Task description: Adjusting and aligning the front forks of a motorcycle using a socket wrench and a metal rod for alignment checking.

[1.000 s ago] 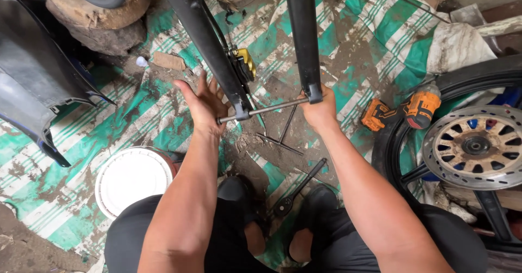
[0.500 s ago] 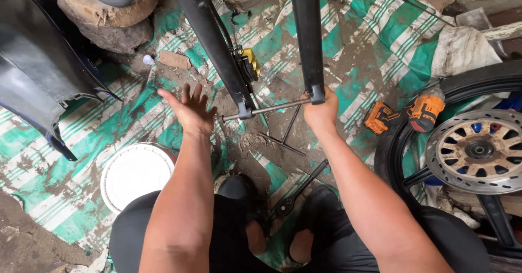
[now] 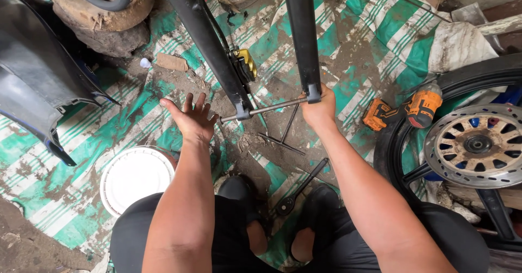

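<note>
Two black fork legs (image 3: 202, 39) of a motorcycle stand over a green-and-white striped tarp (image 3: 98, 137). A metal axle rod (image 3: 272, 108) runs between their lower ends. My right hand (image 3: 321, 110) grips the bottom of the right fork leg (image 3: 302, 39) at the rod's end. My left hand (image 3: 189, 118) hovers flat with fingers spread, left of the left fork leg's foot, touching nothing. A yellow brake caliper (image 3: 244, 64) hangs beside the left leg.
A white bucket lid (image 3: 136, 178) lies by my left knee. An orange cordless drill (image 3: 405, 110) and a wheel with a brake disc (image 3: 473, 145) lie on the right. A T-handle wrench (image 3: 283, 137), a black wrench (image 3: 302, 189) and a black fender (image 3: 38, 83) are nearby.
My left hand has left the axle rod's left end and moved left and down, opening flat. My right hand stays on the right fork leg.
</note>
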